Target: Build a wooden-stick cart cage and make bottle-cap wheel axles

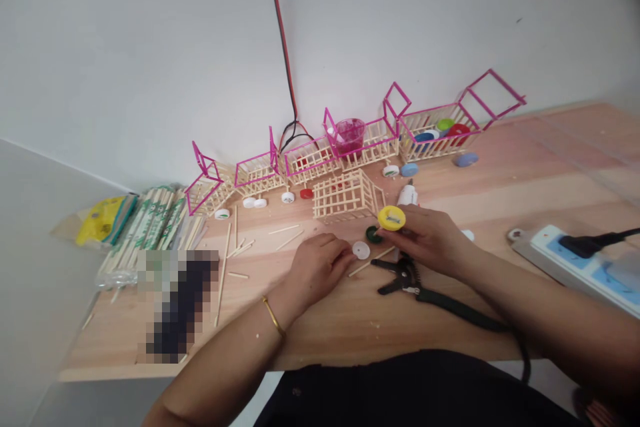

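Note:
My left hand (320, 268) has its fingers closed at the edge of a small white bottle cap (361, 251). My right hand (431, 239) pinches a yellow bottle cap (391, 218), its printed top facing up. A dark green bottle cap (373, 235) shows at the right thumb's tip; whether it is held too I cannot tell. Just beyond both hands is an unpainted cart-like frame of thin sticks (340, 197). Under the right hand lie green-handled cutting pliers (406, 277), jaws towards the left. Partly behind that hand is a white glue gun or bottle (408, 193).
Along the wall stands a row of stick carts with magenta rims (260, 170) and cap wheels; one holds coloured caps (445, 125). Bundled chopsticks (155, 220) lie left, loose sticks (240, 247) nearer. A power strip (580, 267) with a black plug is at right. A blurred dark object (185, 307) lies front left.

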The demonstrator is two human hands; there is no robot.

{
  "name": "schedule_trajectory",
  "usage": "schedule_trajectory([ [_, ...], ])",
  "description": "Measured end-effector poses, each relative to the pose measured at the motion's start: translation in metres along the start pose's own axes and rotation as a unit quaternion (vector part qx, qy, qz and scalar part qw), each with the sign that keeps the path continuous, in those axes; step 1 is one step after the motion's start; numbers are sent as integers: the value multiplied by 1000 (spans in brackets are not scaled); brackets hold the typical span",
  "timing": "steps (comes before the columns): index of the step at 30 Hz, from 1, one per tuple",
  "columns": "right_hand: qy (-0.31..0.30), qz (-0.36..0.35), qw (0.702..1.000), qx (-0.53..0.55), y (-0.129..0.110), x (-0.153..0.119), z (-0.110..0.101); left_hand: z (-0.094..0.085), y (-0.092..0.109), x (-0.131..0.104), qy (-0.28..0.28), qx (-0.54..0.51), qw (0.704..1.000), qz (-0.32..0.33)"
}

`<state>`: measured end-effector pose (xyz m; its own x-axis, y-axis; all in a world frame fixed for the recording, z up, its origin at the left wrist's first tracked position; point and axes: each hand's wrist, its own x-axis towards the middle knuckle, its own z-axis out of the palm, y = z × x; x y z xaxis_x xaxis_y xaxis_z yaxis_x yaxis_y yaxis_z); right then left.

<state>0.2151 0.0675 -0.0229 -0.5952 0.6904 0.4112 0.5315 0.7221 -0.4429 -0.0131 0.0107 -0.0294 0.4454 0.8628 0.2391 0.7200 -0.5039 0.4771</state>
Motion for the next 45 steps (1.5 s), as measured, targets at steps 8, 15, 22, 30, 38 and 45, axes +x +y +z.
schedule_trajectory([
  [8, 3, -19, 1000, -3, 3, 0, 1, 0, 0, 0, -3, 0, 1000, -3],
  [15, 10, -24, 1000, -5, 0, 1, 0, 0, 0, -1, -7, -6, 1000, -7],
  [22, 10, -14, 1000, -3, 1, 1, 0, 0, 0, -1, -4, -6, 1000, -5],
  [30, 10, -18, 1000, 1, 2, 0, 1, 0, 0, -1, -7, -8, 1000, -9],
  [38, 20, -23, 999, -9, 1, 2, 0, 1, -1, -1, -10, -4, 1000, -8],
  [45, 15, -20, 1000, -5, 0, 1, 0, 0, 0, -1, -6, -6, 1000, -6],
])
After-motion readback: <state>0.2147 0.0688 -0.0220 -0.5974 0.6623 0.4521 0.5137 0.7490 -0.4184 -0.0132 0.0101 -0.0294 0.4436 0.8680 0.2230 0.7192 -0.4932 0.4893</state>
